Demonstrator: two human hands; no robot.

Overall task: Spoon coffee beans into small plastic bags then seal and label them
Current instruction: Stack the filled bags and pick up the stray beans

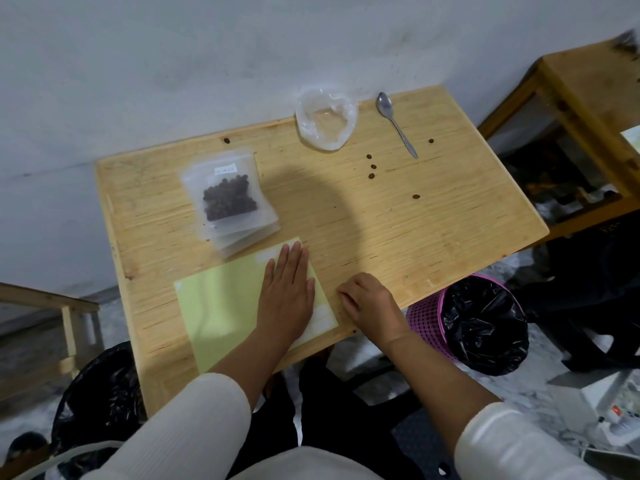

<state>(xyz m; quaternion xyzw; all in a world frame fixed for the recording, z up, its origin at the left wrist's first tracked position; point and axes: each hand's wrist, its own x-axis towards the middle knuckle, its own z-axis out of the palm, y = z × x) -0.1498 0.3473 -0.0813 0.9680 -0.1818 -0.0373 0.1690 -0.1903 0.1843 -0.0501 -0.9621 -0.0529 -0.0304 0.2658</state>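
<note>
Frosted bags (228, 199), filled and labelled on top, suggest late-stage work: left hand (289, 289), fingers flat together, pins the label sheet (221, 306); right hand (372, 303) fingers curl at its edge, grip unclear.

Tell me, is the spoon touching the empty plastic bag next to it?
Apart. The head view shows bare wood of the table between the spoon and the empty plastic bag.

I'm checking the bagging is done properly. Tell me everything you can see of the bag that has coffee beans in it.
The filled bag is a small frosted, see-through plastic pouch that lies flat on top of a fanned stack of similar empty bags, on the far left part of the wooden table. Dark beans cluster in its middle. A small white label sits near its top edge, its writing unreadable. Neither hand touches it.
</note>
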